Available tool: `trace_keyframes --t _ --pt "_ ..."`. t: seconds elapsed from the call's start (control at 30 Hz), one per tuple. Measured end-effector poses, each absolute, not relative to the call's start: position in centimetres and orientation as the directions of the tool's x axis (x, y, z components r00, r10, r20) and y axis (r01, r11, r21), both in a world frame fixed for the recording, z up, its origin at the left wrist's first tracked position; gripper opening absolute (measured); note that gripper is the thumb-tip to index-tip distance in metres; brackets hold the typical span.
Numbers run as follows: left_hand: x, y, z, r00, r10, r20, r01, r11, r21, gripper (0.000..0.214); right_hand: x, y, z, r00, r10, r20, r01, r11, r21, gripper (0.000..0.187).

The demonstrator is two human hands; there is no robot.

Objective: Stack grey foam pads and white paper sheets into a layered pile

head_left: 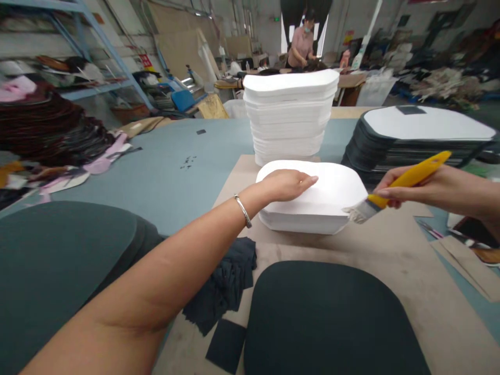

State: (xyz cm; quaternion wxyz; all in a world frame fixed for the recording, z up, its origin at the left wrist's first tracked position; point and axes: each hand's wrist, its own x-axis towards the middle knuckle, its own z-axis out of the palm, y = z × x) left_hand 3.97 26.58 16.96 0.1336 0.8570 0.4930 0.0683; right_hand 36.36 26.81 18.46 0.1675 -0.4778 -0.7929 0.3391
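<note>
My left hand (287, 185) lies flat, fingers stretched out, on top of a low stack of white rounded sheets (332, 182). In my right hand (410, 187) is a paintbrush (420, 171) with a yellow handle; its pale bristles touch the right front edge of that stack. A dark green rounded panel (332, 317) lies on the brown board (390, 255) nearest to me. To its left are a small dark square piece (226, 344) and a heap of similar dark pieces (224, 278).
A tall stack of white sheets (291, 120) stands behind. Dark panels topped with a white sheet (425, 125) are at right, more dark green panels (62, 255) at left. Scissors (429, 229) lie at the right. A person (302, 44) works at a far table.
</note>
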Motion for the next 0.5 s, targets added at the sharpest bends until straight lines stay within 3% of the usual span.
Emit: trace_keyframes --t 0.07,0.17,0.33,0.5 --pt "5.4 26.8 17.7 0.504 0.859 -0.087 0.860 -0.489 0.148 0.053 39.6 27.9 18.5 -0.379 0.925 -0.035 0.660 0.244 -0.711 0.068" --pt "8.7 27.9 18.9 0.469 0.872 -0.142 0.883 -0.462 0.079 0.036 41.1 28.3 18.3 -0.225 0.968 0.114 0.656 0.237 -0.717 0.061" --pt "15.9 30.5 18.6 0.419 0.906 -0.063 0.899 -0.404 0.168 0.036 39.3 25.1 17.1 -0.014 0.898 0.440 0.681 0.331 -0.653 0.044" --pt "19.9 31.9 16.7 0.326 0.943 -0.068 0.881 -0.277 0.384 0.047 39.8 20.4 15.5 -0.005 0.904 0.429 0.541 0.363 -0.759 0.055"
